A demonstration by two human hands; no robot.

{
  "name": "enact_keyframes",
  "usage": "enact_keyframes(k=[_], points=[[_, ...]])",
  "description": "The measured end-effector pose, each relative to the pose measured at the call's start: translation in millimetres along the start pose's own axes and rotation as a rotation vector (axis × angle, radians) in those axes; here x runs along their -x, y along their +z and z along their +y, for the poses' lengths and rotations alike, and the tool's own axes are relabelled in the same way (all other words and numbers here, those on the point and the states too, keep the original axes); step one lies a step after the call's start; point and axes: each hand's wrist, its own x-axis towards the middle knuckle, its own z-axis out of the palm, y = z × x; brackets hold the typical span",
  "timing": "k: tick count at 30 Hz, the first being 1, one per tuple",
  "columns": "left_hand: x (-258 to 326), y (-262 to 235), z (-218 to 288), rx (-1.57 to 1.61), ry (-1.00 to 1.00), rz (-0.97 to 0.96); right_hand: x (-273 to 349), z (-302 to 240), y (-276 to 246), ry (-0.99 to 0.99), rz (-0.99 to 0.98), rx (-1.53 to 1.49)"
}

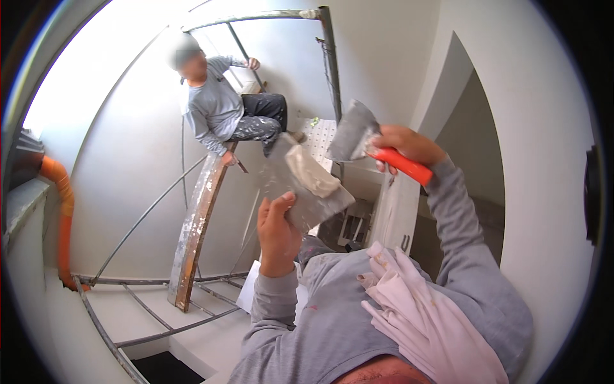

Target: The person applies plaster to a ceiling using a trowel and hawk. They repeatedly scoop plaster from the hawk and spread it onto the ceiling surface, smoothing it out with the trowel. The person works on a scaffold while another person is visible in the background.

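**Inspector:** Report the hands.

**Assistant:** The left hand (278, 233) is raised, its fingers wrapped round the lower edge of a flat metal plaster board (306, 185). A lump of pale plaster (311, 176) sits on the board's upper face. The right hand (403, 147) is clenched round the orange handle (403, 165) of a wide-bladed trowel (352, 133), held above and just right of the board, blade pointing left.

**Inspector:** Do blade and plaster touch?

**Assistant:** Cannot tell; they sit close.

**Inspector:** Surroundings?

**Assistant:** A second person in grey (220, 105) sits higher up on the scaffold frame (329, 57), one hand on a paint-spattered plank (195, 230). An orange pipe (64, 217) runs down the left wall. A pale cloth (422, 313) lies over the wearer's shoulder.
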Motion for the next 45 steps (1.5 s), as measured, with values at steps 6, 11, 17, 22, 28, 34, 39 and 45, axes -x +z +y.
enact_keyframes(k=[6,11,17,22,28,34,39,45], points=[[-11,-1,0,-0.315,0.71,-0.305,32,73,24,0.037,-0.483,-0.953],[-28,40,6,-0.885,1.094,-0.836,52,34,45,0.058,-0.605,-0.696],[-44,32,3,-1.29,0.919,-0.664,65,14,37,-0.09,-0.311,-0.497],[-57,-34,-8,-1.276,0.544,-0.312,74,5,37,-0.329,-0.105,-0.555],[-32,32,24,-0.115,-0.113,0.083,32,33,43,-0.507,0.308,-0.131],[-17,71,29,0.107,-0.462,-0.088,39,25,59,-0.625,0.479,0.307],[1,63,31,-0.129,0.02,-0.073,37,-4,80,-0.767,0.371,0.825],[-52,115,132,0.457,0.381,-0.463,65,29,81,-0.35,0.436,0.136]])
